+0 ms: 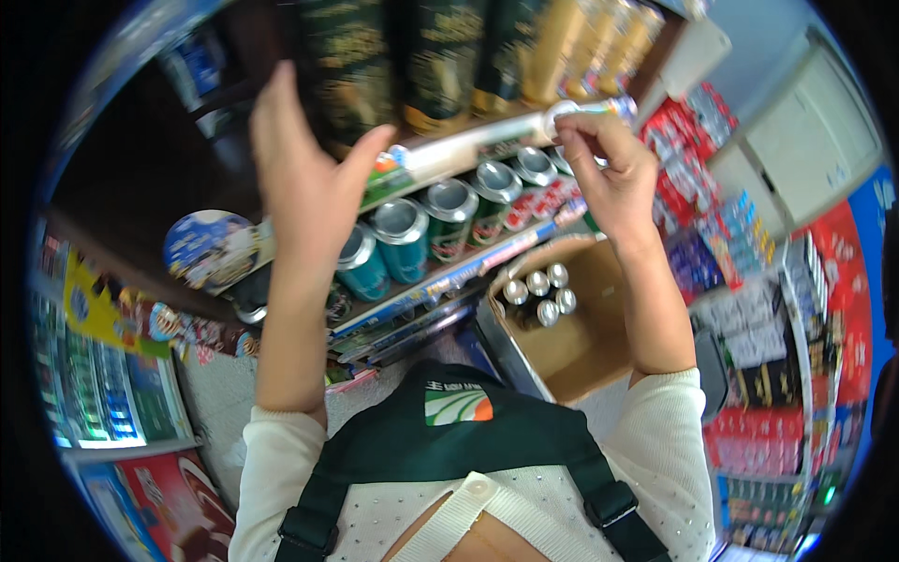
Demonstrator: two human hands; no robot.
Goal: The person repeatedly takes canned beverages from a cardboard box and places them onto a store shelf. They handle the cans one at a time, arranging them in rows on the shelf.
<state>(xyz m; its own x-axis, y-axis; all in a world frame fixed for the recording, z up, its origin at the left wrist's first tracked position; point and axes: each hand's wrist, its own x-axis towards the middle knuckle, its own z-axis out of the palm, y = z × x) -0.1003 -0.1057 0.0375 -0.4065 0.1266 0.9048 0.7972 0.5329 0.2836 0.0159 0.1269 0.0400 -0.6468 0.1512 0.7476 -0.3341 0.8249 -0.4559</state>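
Observation:
My left hand [305, 175] is raised before the shelf with its thumb spread from the fingers, blurred, and nothing shows in it. Beside it stand tall dark gift boxes or canisters [439, 67] on the upper shelf. My right hand [611, 165] has thumb and fingertips drawn together at the right end of the pale shelf-edge label strip [449, 160]. Whether it pinches something there, I cannot tell. Between and below my hands runs a row of drink cans, with teal cans [399, 242] at the left and green cans [451, 218] beside them.
On the floor below my right arm, an open cardboard box [590, 337] holds several silver-topped bottles or cans [548, 295]. A round printed sign [211, 249] juts from the shelf at left. Red packs [692, 147] and stocked shelves [765, 351] line the right; a lit drinks cooler [91, 372] stands left.

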